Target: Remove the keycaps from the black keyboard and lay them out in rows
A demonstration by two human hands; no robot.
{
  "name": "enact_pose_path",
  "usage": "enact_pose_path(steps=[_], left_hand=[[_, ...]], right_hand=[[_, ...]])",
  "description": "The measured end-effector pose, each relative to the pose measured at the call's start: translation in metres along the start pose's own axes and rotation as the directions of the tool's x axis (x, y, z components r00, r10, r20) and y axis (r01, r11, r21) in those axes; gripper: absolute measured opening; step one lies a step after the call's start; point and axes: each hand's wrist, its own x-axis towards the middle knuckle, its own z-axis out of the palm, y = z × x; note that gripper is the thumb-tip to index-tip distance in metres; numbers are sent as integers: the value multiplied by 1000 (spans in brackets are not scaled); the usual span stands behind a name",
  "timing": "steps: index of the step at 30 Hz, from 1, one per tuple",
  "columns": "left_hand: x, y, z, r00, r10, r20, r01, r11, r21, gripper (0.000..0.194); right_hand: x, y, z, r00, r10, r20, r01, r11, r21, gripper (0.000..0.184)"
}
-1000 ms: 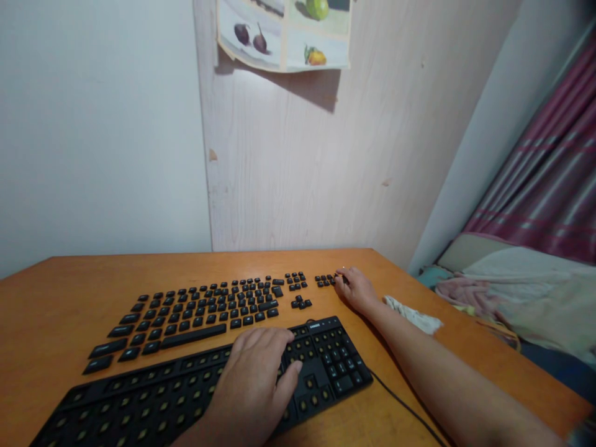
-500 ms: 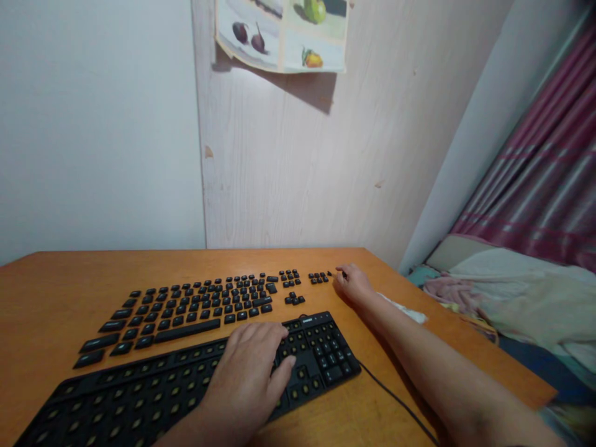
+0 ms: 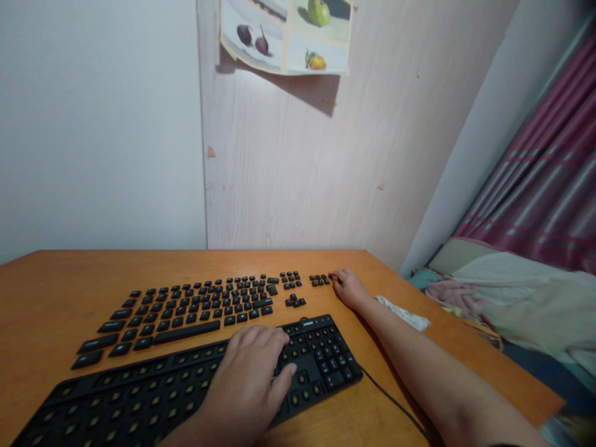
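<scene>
A black keyboard (image 3: 311, 365) lies at the near side of the desk, most of its key positions bare with pale round centres, while number-pad keycaps (image 3: 336, 360) sit in place at its right end. Across its middle rests my left hand (image 3: 251, 372), palm down, fingers stretched and thumb apart, holding nothing. Beyond the keyboard, loose black keycaps (image 3: 190, 304) lie in rows like a keyboard layout. My right hand (image 3: 349, 288) reaches to the far right end of these rows, fingertips pinched at a small keycap (image 3: 331, 275); the fingers partly hide it.
The orange-brown desk (image 3: 382, 397) ends at a pale wall. A crumpled white cloth (image 3: 405, 313) lies right of my right forearm. The keyboard's black cable (image 3: 391, 394) runs toward me. Bedding (image 3: 535, 310) and a maroon curtain (image 3: 526, 192) stand off to the right.
My right hand has moved slightly left, its fingertips now meeting the end keycap of the small group, which stood apart from them half a second ago. My left hand stays on the keyboard.
</scene>
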Motion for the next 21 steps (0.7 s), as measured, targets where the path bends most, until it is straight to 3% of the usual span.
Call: enact_pose_path(steps=[9,16,21], left_hand=[[1,5,-4,1000,-11,20,11,1000,18,26],[-1,3,-2,1000,5,13,-6,999,36,25],[0,1,0,1000,20,-1,-20,998,51,25]], right_hand=[[-1,4,4,998,-45,-33,48,995,92,29],[13,21,7,990,75,-117,-40,962,271,26],[34,35,11,986,140,-89,-77,860,505,17]])
